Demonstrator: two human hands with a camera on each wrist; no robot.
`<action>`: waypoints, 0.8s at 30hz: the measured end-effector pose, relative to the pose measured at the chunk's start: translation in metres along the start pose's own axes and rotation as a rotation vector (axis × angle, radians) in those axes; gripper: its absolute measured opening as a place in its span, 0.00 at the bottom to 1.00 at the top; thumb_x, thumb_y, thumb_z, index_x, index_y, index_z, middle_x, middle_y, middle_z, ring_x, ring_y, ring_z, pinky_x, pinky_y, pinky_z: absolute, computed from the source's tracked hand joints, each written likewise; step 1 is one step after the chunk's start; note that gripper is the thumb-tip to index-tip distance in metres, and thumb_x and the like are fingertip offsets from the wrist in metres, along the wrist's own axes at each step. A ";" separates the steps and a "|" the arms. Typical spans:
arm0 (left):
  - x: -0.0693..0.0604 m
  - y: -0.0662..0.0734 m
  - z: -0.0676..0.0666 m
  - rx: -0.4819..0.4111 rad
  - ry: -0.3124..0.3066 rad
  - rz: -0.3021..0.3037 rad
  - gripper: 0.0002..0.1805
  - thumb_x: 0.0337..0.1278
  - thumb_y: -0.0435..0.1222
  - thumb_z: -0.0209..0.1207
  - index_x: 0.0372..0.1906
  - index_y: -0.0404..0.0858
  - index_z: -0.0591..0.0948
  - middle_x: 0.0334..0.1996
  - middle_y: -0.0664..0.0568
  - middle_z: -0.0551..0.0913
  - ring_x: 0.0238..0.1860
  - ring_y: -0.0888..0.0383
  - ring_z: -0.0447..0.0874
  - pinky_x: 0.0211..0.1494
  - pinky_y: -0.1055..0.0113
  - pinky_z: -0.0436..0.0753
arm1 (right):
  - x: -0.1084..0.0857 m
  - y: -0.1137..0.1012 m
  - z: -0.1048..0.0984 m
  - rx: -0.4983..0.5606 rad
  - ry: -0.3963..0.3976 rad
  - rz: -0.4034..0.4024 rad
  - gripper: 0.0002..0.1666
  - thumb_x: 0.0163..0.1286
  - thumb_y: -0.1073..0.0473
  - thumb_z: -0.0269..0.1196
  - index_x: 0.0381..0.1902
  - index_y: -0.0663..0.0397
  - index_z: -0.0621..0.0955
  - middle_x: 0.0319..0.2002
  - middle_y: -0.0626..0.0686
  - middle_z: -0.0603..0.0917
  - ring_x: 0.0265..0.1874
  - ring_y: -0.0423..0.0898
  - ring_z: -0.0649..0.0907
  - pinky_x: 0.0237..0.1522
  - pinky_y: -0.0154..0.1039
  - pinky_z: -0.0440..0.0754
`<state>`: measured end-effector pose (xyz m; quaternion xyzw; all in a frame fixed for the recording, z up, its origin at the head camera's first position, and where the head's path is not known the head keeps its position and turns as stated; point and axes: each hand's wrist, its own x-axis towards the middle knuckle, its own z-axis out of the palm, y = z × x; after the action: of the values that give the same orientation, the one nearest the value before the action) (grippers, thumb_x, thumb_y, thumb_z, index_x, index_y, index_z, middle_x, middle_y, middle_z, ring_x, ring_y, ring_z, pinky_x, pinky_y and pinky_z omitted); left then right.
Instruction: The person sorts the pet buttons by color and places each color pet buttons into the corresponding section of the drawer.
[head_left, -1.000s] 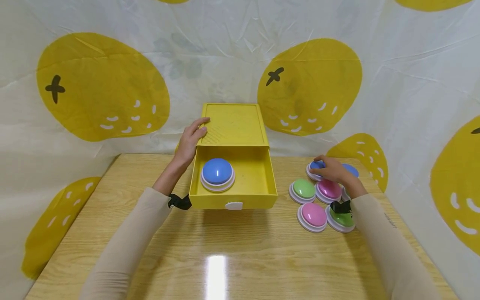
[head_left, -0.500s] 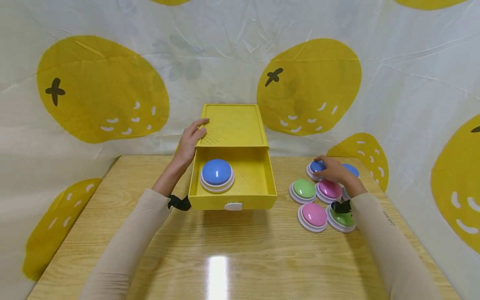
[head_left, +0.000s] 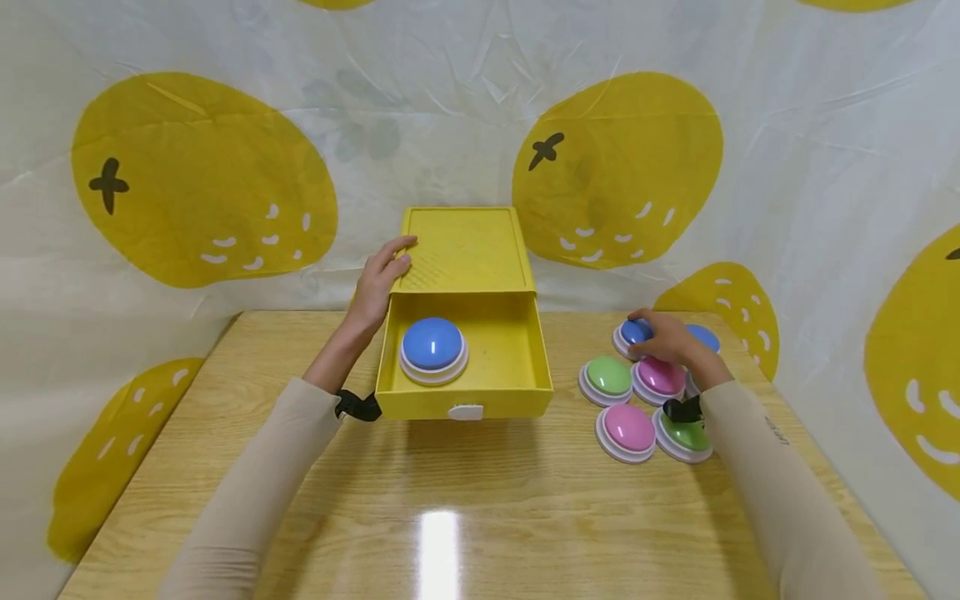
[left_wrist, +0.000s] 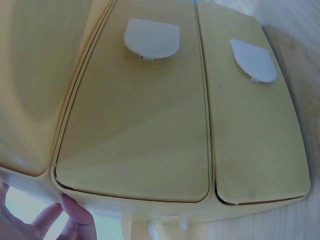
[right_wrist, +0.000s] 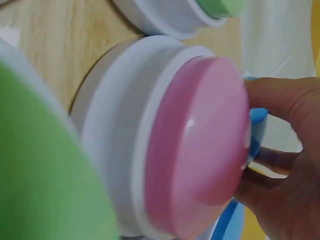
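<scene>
Through the head camera I see the right hand [head_left: 667, 337] curled round a small blue button [head_left: 637, 330], thumb on its near side and fingers over its far side; its white base sits on the wood-grained surface [head_left: 480, 500]. From the right wrist I get what the head view cuts off: the smooth, glossy side of a pink dome [right_wrist: 205, 145] on a stepped white base, just in front of those fingers and hiding much of the blue one.

My left hand [head_left: 377, 287] lies with fingers loosely extended on the yellow cabinet [head_left: 472, 250], touching its left edge, grasping nothing. Nearer and right of these fingers, the pulled-out drawer [head_left: 465, 406] bears another blue button [head_left: 432, 343], round-topped and shiny. Only the left wrist shows me two flush drawer fronts [left_wrist: 132, 120] beside the fingertips, faintly diamond-patterned, with rounded white tabs [left_wrist: 152, 39].
</scene>
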<state>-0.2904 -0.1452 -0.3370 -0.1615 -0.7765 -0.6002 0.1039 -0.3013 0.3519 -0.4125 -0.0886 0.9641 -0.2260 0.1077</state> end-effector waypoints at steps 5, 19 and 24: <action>-0.003 0.008 -0.001 0.008 -0.011 -0.047 0.26 0.81 0.41 0.45 0.76 0.38 0.70 0.76 0.39 0.65 0.71 0.41 0.60 0.77 0.44 0.58 | 0.000 -0.001 -0.001 -0.013 -0.003 -0.004 0.40 0.71 0.55 0.67 0.75 0.61 0.67 0.72 0.72 0.69 0.67 0.72 0.69 0.71 0.74 0.60; -0.002 -0.001 0.000 0.014 0.001 -0.037 0.27 0.80 0.46 0.46 0.76 0.42 0.71 0.75 0.40 0.64 0.72 0.42 0.60 0.77 0.43 0.58 | -0.003 -0.002 -0.001 -0.008 0.046 -0.035 0.39 0.71 0.56 0.67 0.74 0.64 0.68 0.69 0.73 0.72 0.65 0.72 0.71 0.69 0.73 0.63; 0.000 -0.003 -0.001 0.018 0.004 -0.037 0.27 0.80 0.47 0.46 0.76 0.43 0.71 0.74 0.40 0.65 0.70 0.42 0.60 0.77 0.43 0.58 | -0.003 -0.006 -0.009 -0.033 0.080 -0.066 0.39 0.71 0.55 0.67 0.74 0.63 0.67 0.69 0.73 0.72 0.65 0.72 0.71 0.69 0.73 0.63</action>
<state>-0.2918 -0.1465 -0.3399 -0.1448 -0.7845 -0.5954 0.0957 -0.2996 0.3508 -0.4014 -0.1132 0.9678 -0.2166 0.0601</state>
